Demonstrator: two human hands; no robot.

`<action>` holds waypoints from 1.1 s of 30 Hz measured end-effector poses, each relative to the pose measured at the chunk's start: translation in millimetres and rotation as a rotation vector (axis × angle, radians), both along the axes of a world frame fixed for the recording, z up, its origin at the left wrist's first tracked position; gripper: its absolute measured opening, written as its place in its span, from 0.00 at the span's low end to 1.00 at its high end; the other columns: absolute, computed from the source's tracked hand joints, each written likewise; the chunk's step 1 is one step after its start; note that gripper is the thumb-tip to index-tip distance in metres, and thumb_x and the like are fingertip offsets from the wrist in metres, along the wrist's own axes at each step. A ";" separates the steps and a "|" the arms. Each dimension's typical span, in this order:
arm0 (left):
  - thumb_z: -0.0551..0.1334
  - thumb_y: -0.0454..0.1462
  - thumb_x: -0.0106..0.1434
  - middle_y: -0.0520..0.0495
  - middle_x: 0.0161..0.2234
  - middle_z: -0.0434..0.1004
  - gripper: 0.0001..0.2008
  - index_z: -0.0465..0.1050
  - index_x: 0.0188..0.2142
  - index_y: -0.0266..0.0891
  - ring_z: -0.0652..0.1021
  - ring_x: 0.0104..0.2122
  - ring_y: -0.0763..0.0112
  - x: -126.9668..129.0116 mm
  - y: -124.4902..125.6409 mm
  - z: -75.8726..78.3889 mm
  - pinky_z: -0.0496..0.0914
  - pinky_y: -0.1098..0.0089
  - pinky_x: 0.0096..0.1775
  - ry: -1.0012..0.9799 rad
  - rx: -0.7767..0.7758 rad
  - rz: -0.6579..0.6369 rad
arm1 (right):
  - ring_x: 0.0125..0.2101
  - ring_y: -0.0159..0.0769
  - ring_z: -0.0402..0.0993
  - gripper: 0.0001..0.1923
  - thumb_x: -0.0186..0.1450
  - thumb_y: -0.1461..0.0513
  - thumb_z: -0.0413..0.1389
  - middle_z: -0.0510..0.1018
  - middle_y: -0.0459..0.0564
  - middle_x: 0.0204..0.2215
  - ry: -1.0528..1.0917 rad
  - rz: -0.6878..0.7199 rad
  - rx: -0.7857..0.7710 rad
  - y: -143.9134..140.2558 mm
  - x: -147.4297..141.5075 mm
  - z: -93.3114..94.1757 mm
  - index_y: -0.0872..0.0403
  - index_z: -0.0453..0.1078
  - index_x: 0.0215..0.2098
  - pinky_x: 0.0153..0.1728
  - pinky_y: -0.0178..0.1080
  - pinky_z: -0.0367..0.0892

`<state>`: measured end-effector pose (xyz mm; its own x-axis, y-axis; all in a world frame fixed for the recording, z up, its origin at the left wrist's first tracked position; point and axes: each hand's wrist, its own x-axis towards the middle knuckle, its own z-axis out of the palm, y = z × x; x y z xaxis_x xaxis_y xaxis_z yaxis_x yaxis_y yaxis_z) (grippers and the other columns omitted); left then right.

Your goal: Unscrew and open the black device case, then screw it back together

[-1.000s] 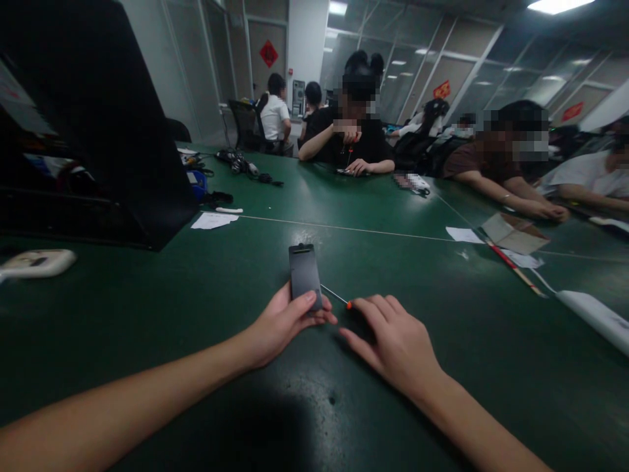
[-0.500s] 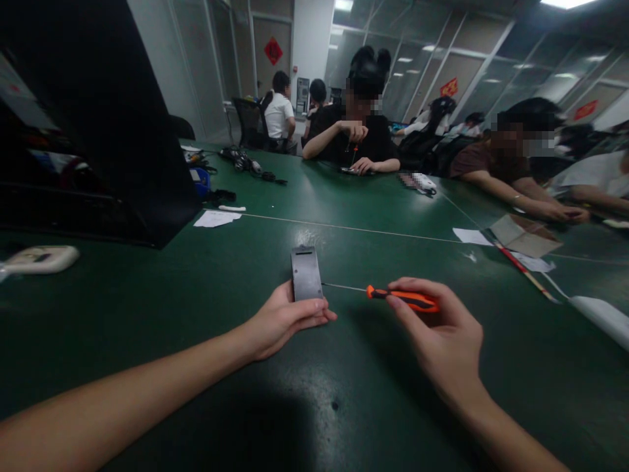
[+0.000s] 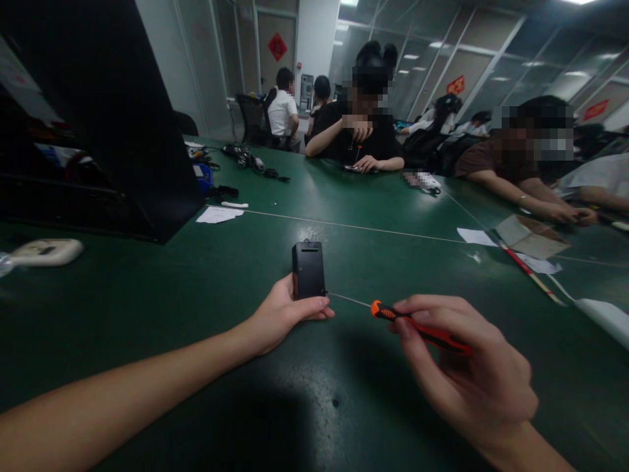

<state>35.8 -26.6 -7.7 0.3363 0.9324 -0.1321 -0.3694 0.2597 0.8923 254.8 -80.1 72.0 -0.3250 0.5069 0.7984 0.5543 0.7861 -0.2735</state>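
My left hand (image 3: 280, 314) grips a small black rectangular device (image 3: 308, 269), tilted up off the green table (image 3: 147, 308) so its near end rests in my fingers. My right hand (image 3: 466, 373) holds a screwdriver (image 3: 417, 326) with an orange and black handle. Its thin metal shaft points left and its tip touches the right edge of the device near my left thumb.
A large black case (image 3: 122, 118) stands at the left with a white gadget (image 3: 44, 252) in front of it. Paper slips (image 3: 219, 214), cables (image 3: 250, 164) and a cardboard piece (image 3: 531, 236) lie farther out. Other people sit along the far and right sides.
My right hand picked the screwdriver up from the table and drew back toward me, bringing its tip to the device's side. My left hand tilted the device more upright.
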 end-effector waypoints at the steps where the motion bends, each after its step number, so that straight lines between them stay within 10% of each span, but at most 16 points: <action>1: 0.75 0.38 0.55 0.44 0.38 0.80 0.25 0.69 0.48 0.35 0.84 0.36 0.63 -0.1 0.1 0.0 0.77 0.64 0.43 0.004 0.006 -0.002 | 0.36 0.37 0.82 0.20 0.61 0.74 0.61 0.81 0.50 0.37 -0.018 -0.007 0.002 -1.1 0.0 0.5 0.50 0.68 0.47 0.33 0.38 0.80; 12: 0.69 0.40 0.62 0.47 0.32 0.78 0.14 0.70 0.41 0.35 0.80 0.31 0.68 0.3 1.6 -3.9 0.72 0.67 0.38 0.095 0.193 0.025 | 0.34 0.35 0.81 0.15 0.66 0.69 0.55 0.82 0.49 0.38 -0.274 -0.061 -0.004 0.2 -24.2 37.9 0.51 0.69 0.50 0.38 0.35 0.76; 17: 0.69 0.40 0.61 0.54 0.26 0.69 0.12 0.69 0.38 0.36 0.67 0.23 0.78 1.8 2.5 -5.2 0.60 0.73 0.28 0.051 0.214 0.076 | 0.31 0.36 0.76 0.08 0.61 0.70 0.56 0.76 0.48 0.32 -0.230 -0.063 -0.064 20.3 -47.8 61.4 0.50 0.67 0.35 0.31 0.38 0.72; 26: 0.70 0.39 0.59 0.56 0.27 0.65 0.17 0.64 0.40 0.38 0.65 0.24 0.80 6.0 4.9 2.2 0.59 0.74 0.27 -0.088 0.081 0.101 | 0.39 0.38 0.79 0.18 0.61 0.72 0.53 0.79 0.51 0.41 -0.268 0.028 -0.126 23.9 -38.8 57.5 0.50 0.66 0.47 0.38 0.37 0.75; 33: 0.70 0.38 0.60 0.57 0.27 0.65 0.16 0.63 0.39 0.38 0.64 0.23 0.81 6.0 4.9 3.7 0.58 0.74 0.27 -0.140 0.043 0.077 | 0.32 0.38 0.79 0.05 0.68 0.64 0.56 0.79 0.49 0.35 -0.314 0.011 -0.175 26.6 -30.8 61.8 0.49 0.70 0.42 0.31 0.37 0.74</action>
